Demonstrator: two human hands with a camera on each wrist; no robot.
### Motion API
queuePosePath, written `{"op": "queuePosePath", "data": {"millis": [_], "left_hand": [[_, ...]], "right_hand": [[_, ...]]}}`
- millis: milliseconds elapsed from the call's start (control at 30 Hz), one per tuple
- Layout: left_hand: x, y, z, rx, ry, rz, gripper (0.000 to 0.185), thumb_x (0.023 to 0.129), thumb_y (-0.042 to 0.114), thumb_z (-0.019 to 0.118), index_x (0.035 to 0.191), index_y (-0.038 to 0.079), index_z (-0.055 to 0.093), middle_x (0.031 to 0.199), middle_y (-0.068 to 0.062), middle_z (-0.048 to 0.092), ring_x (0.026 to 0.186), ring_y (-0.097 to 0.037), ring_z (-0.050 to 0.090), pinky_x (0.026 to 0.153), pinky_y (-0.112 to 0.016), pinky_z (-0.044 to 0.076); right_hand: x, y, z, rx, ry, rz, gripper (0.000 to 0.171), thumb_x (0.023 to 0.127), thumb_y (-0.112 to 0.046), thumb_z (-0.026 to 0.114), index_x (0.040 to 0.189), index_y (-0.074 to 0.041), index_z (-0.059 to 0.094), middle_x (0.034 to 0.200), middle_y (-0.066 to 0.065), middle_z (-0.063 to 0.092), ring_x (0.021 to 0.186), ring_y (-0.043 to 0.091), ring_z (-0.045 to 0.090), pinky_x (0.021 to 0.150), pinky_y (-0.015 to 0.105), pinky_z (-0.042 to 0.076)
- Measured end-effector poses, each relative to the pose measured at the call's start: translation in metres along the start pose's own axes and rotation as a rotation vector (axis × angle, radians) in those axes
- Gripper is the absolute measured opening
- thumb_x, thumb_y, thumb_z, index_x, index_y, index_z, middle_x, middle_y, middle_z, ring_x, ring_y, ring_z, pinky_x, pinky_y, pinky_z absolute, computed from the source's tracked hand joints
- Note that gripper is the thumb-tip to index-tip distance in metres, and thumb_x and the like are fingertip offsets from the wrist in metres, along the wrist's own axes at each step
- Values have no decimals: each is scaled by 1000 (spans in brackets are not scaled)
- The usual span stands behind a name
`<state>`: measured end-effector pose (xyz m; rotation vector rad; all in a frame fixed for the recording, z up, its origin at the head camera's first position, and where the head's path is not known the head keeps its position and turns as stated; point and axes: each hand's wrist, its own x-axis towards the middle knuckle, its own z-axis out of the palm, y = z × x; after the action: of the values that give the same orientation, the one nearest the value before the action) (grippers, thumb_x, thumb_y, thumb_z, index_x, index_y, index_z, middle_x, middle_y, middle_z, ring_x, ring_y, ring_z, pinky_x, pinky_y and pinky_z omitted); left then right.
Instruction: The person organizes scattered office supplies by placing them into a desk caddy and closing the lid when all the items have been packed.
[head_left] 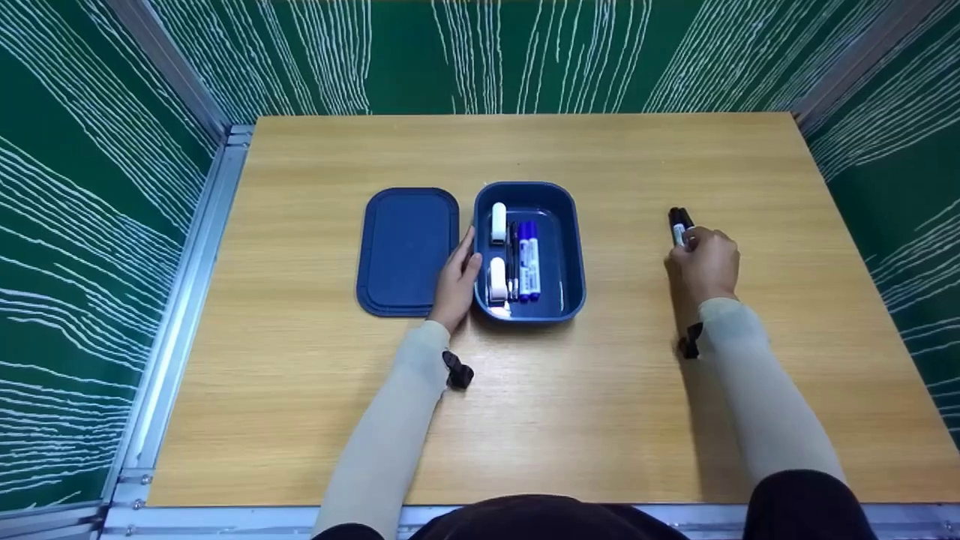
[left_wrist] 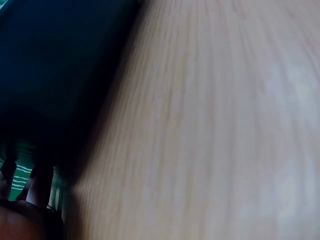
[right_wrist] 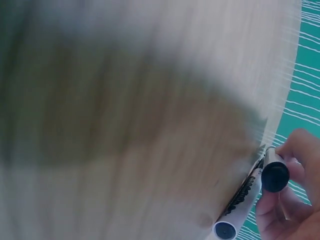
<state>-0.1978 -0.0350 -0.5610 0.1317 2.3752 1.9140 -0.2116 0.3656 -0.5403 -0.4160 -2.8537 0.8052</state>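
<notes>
A blue rectangular box (head_left: 562, 255) stands uncovered at mid-table. My left hand (head_left: 454, 289) rests along its left wall, fingers extended. In the left wrist view the dark box wall (left_wrist: 55, 75) fills the upper left, with shaded fingers (left_wrist: 41, 187) below it. Inside the box lie two blue-capped markers (head_left: 529, 262), slim dark pens (head_left: 513, 259) and two white rounded pieces (head_left: 498, 223). Over on the right, my right hand (head_left: 709, 262) pinches black-capped markers (head_left: 677, 225). The right wrist view shows two side by side, one marker (right_wrist: 275, 172) between the fingers and another marker (right_wrist: 237, 212) next to it.
A flat blue lid (head_left: 409, 251) lies left of the box, close to my left hand. The wooden table (head_left: 337, 412) has a metal frame (head_left: 187, 300) along its left side. Green panels with white streaks (head_left: 409, 56) enclose the back and sides.
</notes>
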Motion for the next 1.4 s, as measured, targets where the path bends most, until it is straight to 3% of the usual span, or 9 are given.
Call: {"op": "queuePosePath", "data": {"millis": [233,333,433,533,867,1400], "left_hand": [[0,0,0,-4,7,0,52,106,33,44,156,28,29,161,5,27,149,-21,23,122,-41,19],[0,0,1,-21,12,1,53,105,32,45,156,26,30,161,3,27,149,-22,23,122,-43,18],[0,0,1,-27,15,2,53,105,31,45,156,26,30,162,1,27,149,-24,22,122,-44,18],[0,0,1,-13,15,3,52,105,32,45,156,27,30,162,0,27,149,-23,23,122,-43,19],[1,-1,1,2,12,23,52,106,28,43,156,23,29,161,2,28,149,-20,23,122,-36,20],[0,0,1,21,13,-2,51,106,28,43,156,27,30,161,2,29,149,-21,24,122,-39,19]], "right_hand": [[-2,-6,2,54,8,25,38,89,-6,58,125,3,65,113,24,64,99,35,62,83,43,55],[-3,-10,4,78,15,29,37,87,-6,60,123,1,66,112,22,66,96,32,63,74,31,55],[-3,-13,4,106,15,27,36,86,-7,61,121,0,68,111,21,66,94,30,63,63,14,47],[-2,-17,4,128,22,16,36,86,-7,62,120,1,68,110,21,66,92,29,63,54,6,40],[-6,-26,6,154,39,-27,32,87,-7,62,117,2,69,106,21,66,84,27,62,49,5,38],[-11,-41,9,229,53,-26,32,86,-9,63,117,-4,70,103,17,68,79,16,63,51,7,44]]}}
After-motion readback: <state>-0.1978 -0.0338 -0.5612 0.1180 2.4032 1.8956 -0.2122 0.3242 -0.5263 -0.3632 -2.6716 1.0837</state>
